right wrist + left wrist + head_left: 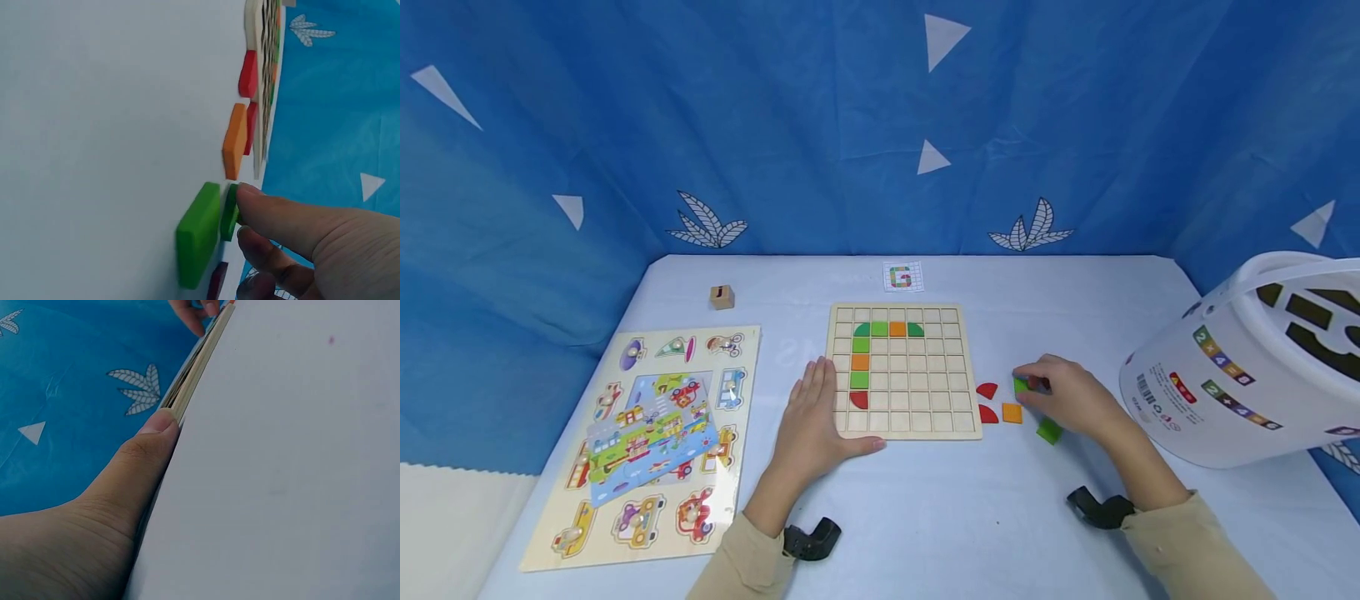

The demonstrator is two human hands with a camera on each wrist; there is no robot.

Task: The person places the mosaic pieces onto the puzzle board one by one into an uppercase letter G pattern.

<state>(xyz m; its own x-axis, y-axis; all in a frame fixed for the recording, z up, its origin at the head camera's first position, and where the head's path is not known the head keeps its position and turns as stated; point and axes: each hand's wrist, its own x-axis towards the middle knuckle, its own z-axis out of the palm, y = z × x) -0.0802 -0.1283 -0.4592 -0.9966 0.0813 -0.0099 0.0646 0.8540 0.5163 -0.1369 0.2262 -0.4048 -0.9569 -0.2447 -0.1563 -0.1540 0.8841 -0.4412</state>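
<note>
The right hand [1075,400] pinches a small green tile [1022,385] between curled fingertips [250,200], right of centre in the head view, just beside a second green tile [1049,431], an orange tile [1012,412] and two red quarter-round pieces [987,402]. The tile looks light, stiff and smooth; its thin edges seem the best hold, since the flat faces may slip. The left hand [815,417] lies flat, fingers straight, its thumb [156,434] against the grid board [917,408] near the frame's centre.
</note>
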